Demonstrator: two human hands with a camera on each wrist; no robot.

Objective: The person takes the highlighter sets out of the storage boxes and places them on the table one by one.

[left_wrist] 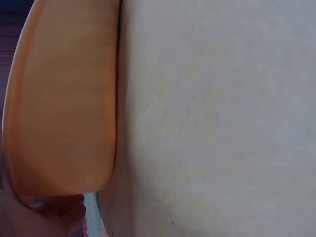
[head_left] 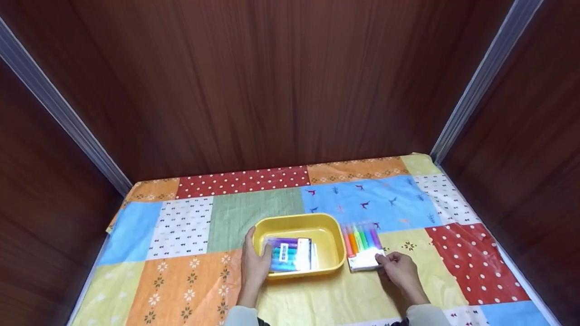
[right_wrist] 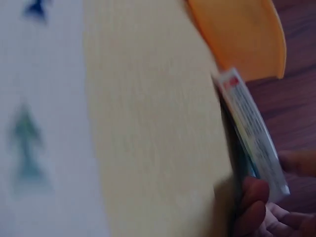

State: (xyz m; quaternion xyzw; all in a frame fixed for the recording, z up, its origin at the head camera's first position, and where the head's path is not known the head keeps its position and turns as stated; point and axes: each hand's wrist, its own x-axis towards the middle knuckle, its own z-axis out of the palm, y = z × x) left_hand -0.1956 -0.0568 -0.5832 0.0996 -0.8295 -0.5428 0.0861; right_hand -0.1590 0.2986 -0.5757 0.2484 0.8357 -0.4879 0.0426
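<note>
A yellow plastic tub sits mid-table in the head view. At its left end my left hand grips the wall, thumb over the rim and fingers outside. Inside the tub lie packs of purple, teal and blue markers with white card ends. Just right of the tub is another pack of markers, red, orange, green, blue and purple. My right hand pinches its white lower end at the right corner. The right wrist view shows the printed edge of this pack tilted up between thumb and fingers.
A patchwork-patterned cloth covers the table. Dark wood panels rise behind it and on both sides, with grey metal posts at the corners.
</note>
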